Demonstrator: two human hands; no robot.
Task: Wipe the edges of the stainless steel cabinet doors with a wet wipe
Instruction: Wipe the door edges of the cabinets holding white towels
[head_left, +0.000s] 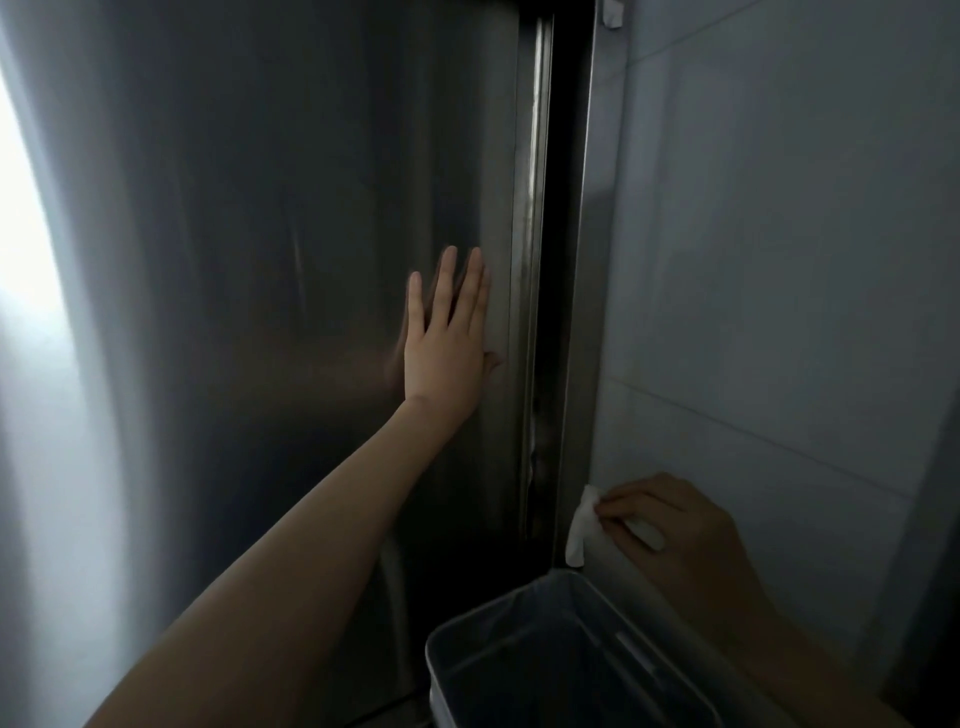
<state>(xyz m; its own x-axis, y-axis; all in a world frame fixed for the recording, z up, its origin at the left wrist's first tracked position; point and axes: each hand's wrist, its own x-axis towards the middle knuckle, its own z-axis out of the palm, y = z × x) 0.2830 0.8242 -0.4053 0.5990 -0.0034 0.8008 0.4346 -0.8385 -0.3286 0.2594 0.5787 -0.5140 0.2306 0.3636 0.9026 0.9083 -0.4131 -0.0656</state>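
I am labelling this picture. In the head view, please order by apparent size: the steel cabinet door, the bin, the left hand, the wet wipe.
1. steel cabinet door
2. bin, though its nearness to the camera enlarges it
3. left hand
4. wet wipe, partly hidden by the right hand

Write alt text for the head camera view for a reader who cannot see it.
A person's left hand lies flat on a stainless steel cabinet door near its right edge, while the right hand pinches a white wet wipe at the steel frame strip lower down, beside a tiled wall. A grey bin stands below.
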